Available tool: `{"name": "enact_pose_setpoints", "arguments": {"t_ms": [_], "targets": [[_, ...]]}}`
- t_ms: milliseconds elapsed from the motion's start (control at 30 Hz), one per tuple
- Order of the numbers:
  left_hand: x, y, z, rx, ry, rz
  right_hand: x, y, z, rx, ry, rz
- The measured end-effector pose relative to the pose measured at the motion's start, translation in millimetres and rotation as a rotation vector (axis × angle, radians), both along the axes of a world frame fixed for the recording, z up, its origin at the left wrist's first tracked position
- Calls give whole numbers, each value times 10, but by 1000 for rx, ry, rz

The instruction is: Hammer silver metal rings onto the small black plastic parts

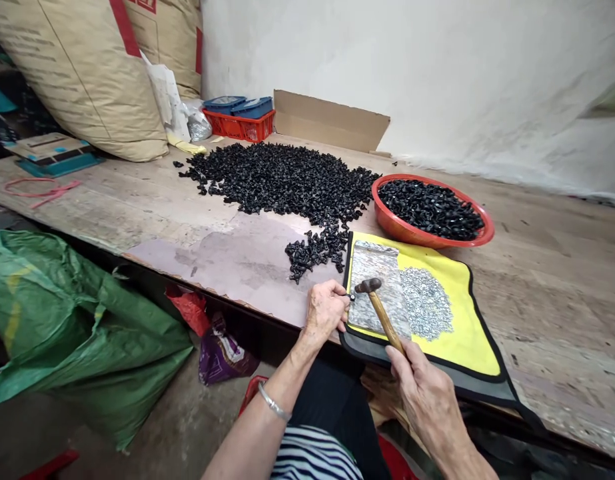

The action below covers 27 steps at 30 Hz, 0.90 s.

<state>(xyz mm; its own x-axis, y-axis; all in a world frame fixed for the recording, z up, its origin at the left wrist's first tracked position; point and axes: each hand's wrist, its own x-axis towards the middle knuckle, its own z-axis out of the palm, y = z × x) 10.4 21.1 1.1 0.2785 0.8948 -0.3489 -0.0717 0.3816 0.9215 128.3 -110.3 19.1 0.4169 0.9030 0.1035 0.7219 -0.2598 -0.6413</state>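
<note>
Kraft paper sacks [82, 80] stood at upper left, beside a red plastic crate [240, 127] carrying blue lidded boxes [240, 107]. A cardboard sheet [330, 120] stood behind the worktop [87, 207] at top centre. A pink cord [40, 188] lay at its left end near a teal box [54, 157]. At lower left, a green woven sack [72, 333] slumped on the concrete floor [162, 427] beside a purple bag [222, 353].

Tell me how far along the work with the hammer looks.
Apparently done: a round red plastic basin full of black pieces. In hand: the left hand pinches a small black piece at a grey metal plate, while the right hand grips a wooden-handled hammer. Apparently left: a large black heap, a smaller black heap, and silvery bits on a yellow mat.
</note>
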Motion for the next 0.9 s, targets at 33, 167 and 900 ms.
{"name": "enact_pose_setpoints", "arguments": {"t_ms": [33,167,900], "targets": [[6,2,-4,-10,-22,8,-12,-10,2,32,-65,4],[18,8,-17,-35,-60,25,-85,-33,28,219,-333,4],[-5,-2,-71,-16,-100,17,-236,-90,130,247,-537,-49]]}}
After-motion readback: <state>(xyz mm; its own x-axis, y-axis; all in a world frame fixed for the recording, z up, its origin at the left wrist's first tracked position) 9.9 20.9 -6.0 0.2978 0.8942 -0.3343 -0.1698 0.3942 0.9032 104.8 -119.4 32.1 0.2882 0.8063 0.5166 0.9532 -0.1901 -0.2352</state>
